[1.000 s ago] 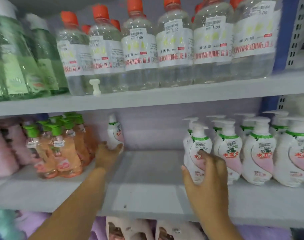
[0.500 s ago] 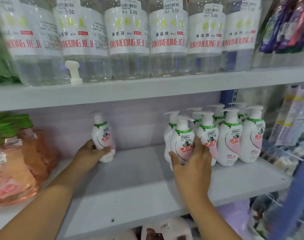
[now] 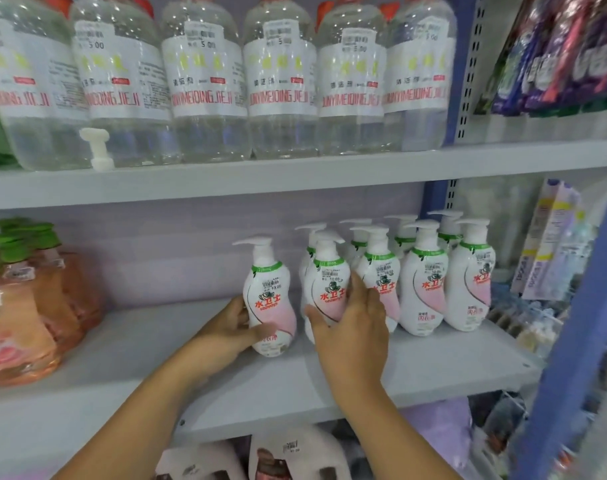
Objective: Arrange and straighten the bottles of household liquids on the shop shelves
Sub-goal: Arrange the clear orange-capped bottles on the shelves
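Note:
On the middle shelf (image 3: 416, 368), my left hand (image 3: 231, 329) grips a white pump bottle with a pink label (image 3: 269, 299), standing upright just left of a group of several matching pump bottles (image 3: 426, 282). My right hand (image 3: 350, 327) wraps around the front-left bottle of that group (image 3: 328, 285), thumb on its left side and fingers on its right. The two held bottles stand close together with a narrow gap between them.
Large clear bottles with white labels (image 3: 205, 81) line the upper shelf, with a loose white pump head (image 3: 98, 148) at their feet. Orange bottles with green caps (image 3: 25, 292) fill the left of the middle shelf. A blue upright post (image 3: 586, 323) stands at the right.
My left hand has carried the single pump bottle from the back left of the shelf rightward to beside the group. My right hand stays on the front-left bottle. The camera moved closer.

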A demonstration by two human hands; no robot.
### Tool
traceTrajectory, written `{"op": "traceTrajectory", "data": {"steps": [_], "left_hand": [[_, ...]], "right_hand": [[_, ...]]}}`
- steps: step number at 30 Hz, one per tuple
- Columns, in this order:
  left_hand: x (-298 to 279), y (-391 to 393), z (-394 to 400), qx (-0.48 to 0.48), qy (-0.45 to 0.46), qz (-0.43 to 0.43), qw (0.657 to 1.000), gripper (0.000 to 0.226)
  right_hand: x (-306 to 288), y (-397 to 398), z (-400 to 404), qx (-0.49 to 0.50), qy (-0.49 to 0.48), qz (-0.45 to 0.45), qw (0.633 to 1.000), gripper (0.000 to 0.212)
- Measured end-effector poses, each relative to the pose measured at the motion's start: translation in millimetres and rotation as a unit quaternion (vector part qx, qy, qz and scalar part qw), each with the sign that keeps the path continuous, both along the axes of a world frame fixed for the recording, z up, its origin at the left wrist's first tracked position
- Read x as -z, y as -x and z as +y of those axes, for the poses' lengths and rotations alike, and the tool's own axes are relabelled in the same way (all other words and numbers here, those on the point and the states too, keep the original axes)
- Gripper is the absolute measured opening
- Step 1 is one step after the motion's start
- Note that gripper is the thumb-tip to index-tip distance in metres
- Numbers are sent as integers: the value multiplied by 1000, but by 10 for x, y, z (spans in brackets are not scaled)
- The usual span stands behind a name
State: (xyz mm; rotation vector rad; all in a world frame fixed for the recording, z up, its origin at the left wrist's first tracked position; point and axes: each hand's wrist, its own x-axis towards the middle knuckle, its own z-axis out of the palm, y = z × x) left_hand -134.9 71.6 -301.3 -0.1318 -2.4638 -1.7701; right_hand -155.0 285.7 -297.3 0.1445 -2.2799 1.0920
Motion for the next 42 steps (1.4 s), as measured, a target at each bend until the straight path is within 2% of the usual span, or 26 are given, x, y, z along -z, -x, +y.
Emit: {"op": "traceTrajectory", "data": {"steps": [3,7,10,12,14,17,19,21,26,31,39,42], "left_hand": [[11,-102,97,-25,1,0,1000,46],[98,-212,251,-83,-4,10,997,37],[181,-245,383,-145,-20,29,989,31],[221,-250,464,-196,-35,41,979,35],[227,-260,580,-227,-25,52,972,41],[227,-277,799,-269,18,66,961,56],[213,-273,934,-305,21,77,949,73],[187,-255,1061,-335,15,93,938,84],[181,-200,1287,-401,66,56,912,88],[164,-191,1378,-427,88,54,898,86],[167,-168,1424,-431,111,65,893,86],[142,-165,1396,-413,94,72,903,80]], "right_hand": [[1,-66,305,-59,70,32,995,67],[-47,51,1129,-42,127,131,982,44],[-130,343,1764,4,140,98,985,50],[-161,516,2003,-22,159,32,987,53],[-162,638,2110,-79,182,-16,980,45],[-35,800,2184,-112,175,-91,974,45],[41,854,2195,-125,167,-129,969,60],[97,879,2208,-134,165,-138,967,69],[100,893,2223,-142,164,-149,965,65],[86,900,2249,-160,155,-152,963,91],[118,964,2272,-157,154,-133,967,87],[126,968,2296,-145,154,-124,969,81]]}}
